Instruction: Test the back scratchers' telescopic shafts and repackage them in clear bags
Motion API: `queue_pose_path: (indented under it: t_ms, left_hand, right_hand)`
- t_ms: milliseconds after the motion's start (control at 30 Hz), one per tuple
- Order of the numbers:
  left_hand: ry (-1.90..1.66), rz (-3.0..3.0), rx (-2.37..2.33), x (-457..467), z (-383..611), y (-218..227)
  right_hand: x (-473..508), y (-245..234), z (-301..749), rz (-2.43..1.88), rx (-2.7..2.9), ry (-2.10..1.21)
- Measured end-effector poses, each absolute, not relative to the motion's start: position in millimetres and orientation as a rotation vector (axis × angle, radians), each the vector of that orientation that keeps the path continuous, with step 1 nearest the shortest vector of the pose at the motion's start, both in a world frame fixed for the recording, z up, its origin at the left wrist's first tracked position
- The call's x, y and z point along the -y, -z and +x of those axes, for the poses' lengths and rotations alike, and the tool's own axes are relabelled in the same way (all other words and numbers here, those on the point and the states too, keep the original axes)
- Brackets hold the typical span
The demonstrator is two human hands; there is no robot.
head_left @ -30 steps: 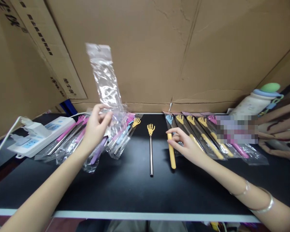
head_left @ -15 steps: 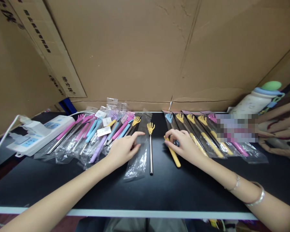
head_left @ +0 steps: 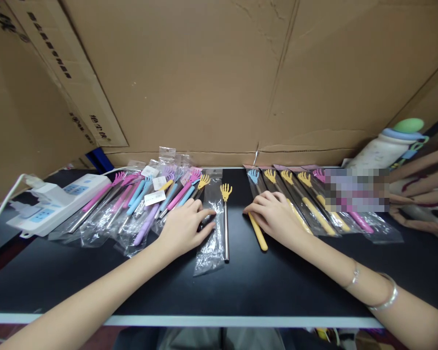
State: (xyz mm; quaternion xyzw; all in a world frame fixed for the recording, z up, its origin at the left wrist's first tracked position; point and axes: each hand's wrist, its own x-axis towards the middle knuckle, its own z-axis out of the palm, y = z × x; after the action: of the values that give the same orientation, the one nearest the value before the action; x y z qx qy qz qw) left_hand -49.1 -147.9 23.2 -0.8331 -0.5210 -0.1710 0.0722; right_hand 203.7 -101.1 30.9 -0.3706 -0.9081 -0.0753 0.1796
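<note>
A back scratcher (head_left: 226,223) with a yellow claw and bare metal rod lies on the black table between my hands. Just left of it is a clear plastic bag (head_left: 212,245). My left hand (head_left: 184,226) rests at the bag, thumb and forefinger apart on its near side; the other fingers curl over the bagged scratchers. Beneath my right hand (head_left: 275,216), a loose yellow handle (head_left: 258,236) shows its lower end. The fingers of that hand lie over its upper end, without a visible grip. Close by is a bagged scratcher with a blue claw (head_left: 253,176).
Bagged back scratchers (head_left: 142,194) overlap at left beside a white power strip (head_left: 58,204). More bagged yellow scratchers (head_left: 319,216) and a pink one (head_left: 361,221) lie at right. A bottle (head_left: 375,150) leans behind them. A cardboard wall (head_left: 190,87) closes the back.
The lower end of the plastic bag has shifted right, closer to the metal rod. My right hand has settled flatter over the yellow handle, covering its upper end.
</note>
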Motion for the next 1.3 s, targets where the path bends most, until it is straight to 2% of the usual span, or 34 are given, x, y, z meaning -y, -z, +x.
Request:
queue_pose_path:
  t_ms: [133, 367, 633, 900, 1100, 1300]
  left_hand:
    - [0.543, -2.531, 1.459, 147, -49, -21]
    - [0.525, -2.652, 1.476, 145, -49, -18]
    - [0.489, -2.632, 1.464, 144, -50, -14]
    - [0.606, -2.754, 1.302, 149, -47, -24]
    - [0.476, -3.036, 1.036, 162, -40, -36]
    - [0.449, -3.029, 1.102, 165, -39, -36]
  right_hand:
    - [107, -34, 200, -1.015, 2.582, 0.248]
    - [122, -32, 189, -0.673, 2.743, 0.056]
    - [125, -31, 187, -0.714, 2.735, 0.051]
    - [122, -29, 191, -0.785, 2.709, 0.057]
    - [120, -30, 192, -0.833, 2.688, 0.085]
    - [120, -31, 192, -0.836, 2.620, 0.065]
